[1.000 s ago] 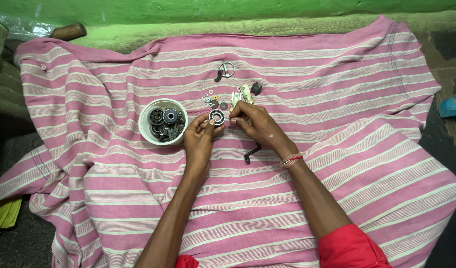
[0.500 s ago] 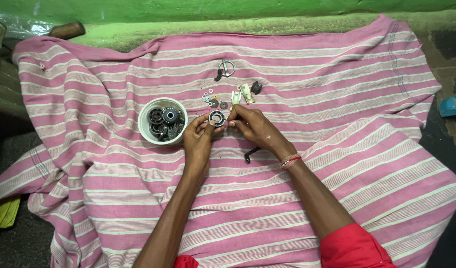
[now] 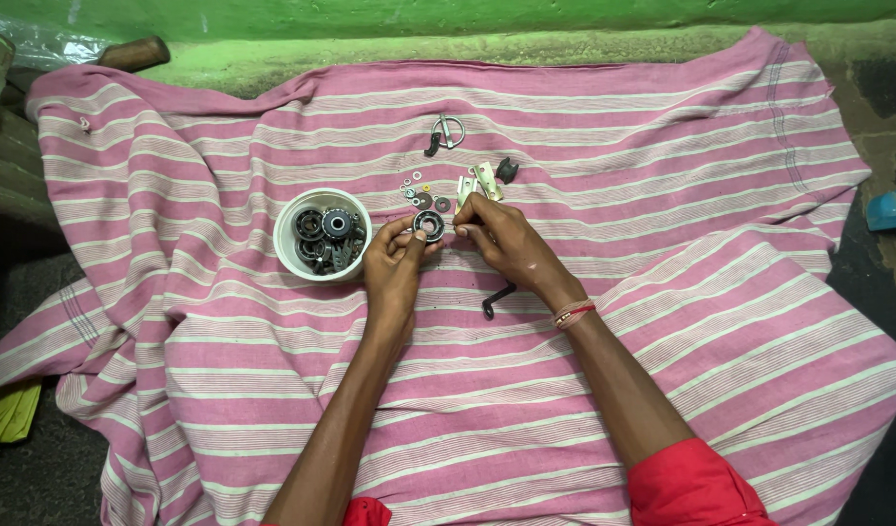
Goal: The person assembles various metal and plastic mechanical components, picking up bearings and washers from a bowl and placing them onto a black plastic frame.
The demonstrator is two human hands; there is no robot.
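Observation:
My left hand [image 3: 393, 265] pinches a small dark round bearing [image 3: 428, 225] between thumb and fingers. My right hand [image 3: 501, 239] is closed at the bearing's right side, its fingertips touching it; whether it holds a small part I cannot tell. Both hands hover over a pink striped cloth [image 3: 662, 195]. Just left of the hands stands a white bowl [image 3: 288, 249] with several dark bearings and gears in it.
Small washers [image 3: 416, 190] and pale metal brackets [image 3: 479, 182] lie just beyond the hands. A ring clip [image 3: 446, 133] lies farther back, a dark bent piece [image 3: 497, 299] under my right wrist. A blue object [image 3: 891, 208] sits off the cloth at right, yellow material [image 3: 4, 414] at lower left.
Both hands have stayed around the bearing with only slight finger shifts. Nothing on the cloth has moved.

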